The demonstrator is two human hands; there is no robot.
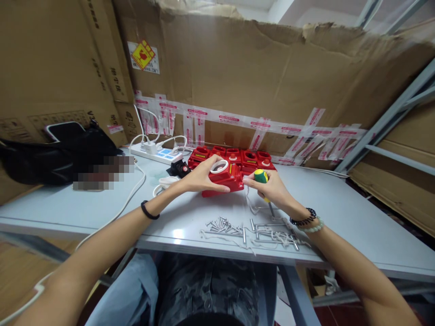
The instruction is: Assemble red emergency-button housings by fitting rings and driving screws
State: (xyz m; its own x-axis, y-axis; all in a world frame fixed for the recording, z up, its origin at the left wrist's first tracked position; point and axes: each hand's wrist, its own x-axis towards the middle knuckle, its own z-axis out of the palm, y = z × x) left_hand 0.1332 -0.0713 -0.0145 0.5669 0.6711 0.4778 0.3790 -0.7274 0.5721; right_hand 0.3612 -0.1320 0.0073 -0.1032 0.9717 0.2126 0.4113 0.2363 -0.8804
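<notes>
While left hand (203, 175), fingers spread, braced the red housing (232, 179), right hand (272, 189), fingers curled round screwdriver (260, 176), needed steady fingertips at the housing's edge.

Along the far edge of the pale table (343, 203) sit a white power strip (166, 156), left of the middle, and a row of red housings (242, 158). Loose screws (220, 225) and T-shaped metal pieces (271, 225) with white cord (282, 236) lie near the front edge. A black bag (50, 158) rests at the left end.
</notes>
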